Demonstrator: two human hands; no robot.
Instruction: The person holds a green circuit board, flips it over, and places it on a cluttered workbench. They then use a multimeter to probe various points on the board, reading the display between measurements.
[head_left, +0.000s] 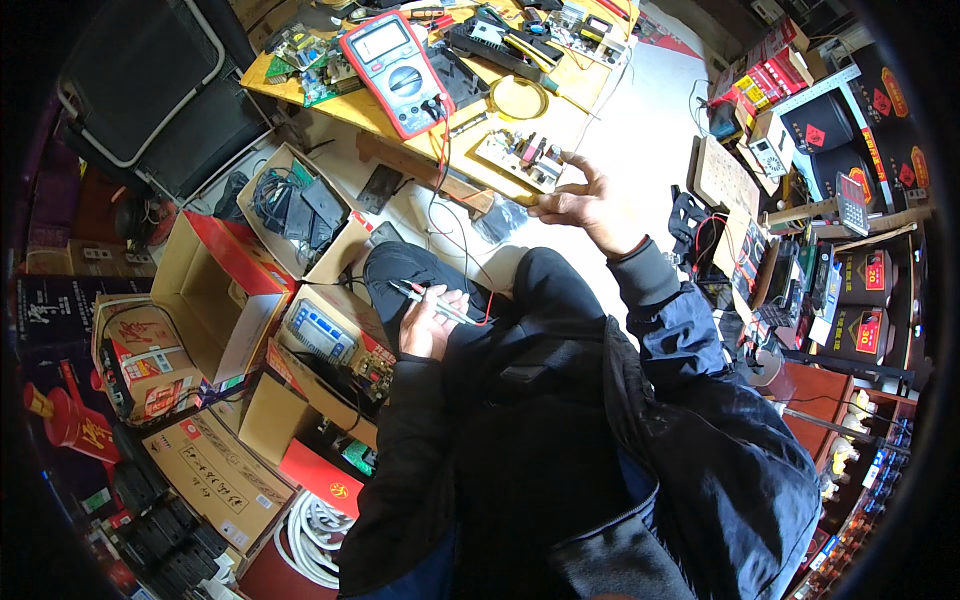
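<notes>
Over my left thigh, my left hand (428, 322) is closed around the multimeter test probes (447, 308), with their tips pointing up and left. Their red and black leads run up to a red-framed digital multimeter (392, 75) lying on the wooden workbench (345, 112). Past the bench's near right corner reaches my right hand (597, 207), thumb and index finger apart. It is beside a small circuit board (520, 160) carrying upright components. The index fingertip is close to the board's right edge; whether it touches, I cannot tell.
A coil of yellow wire (518, 97), tools and more circuit boards (312, 65) crowd the bench. On my left stand open cardboard boxes (222, 290), one holding black adapters and cables (300, 210), and a black chair (150, 80). Shelves with boxes (865, 280) line the right.
</notes>
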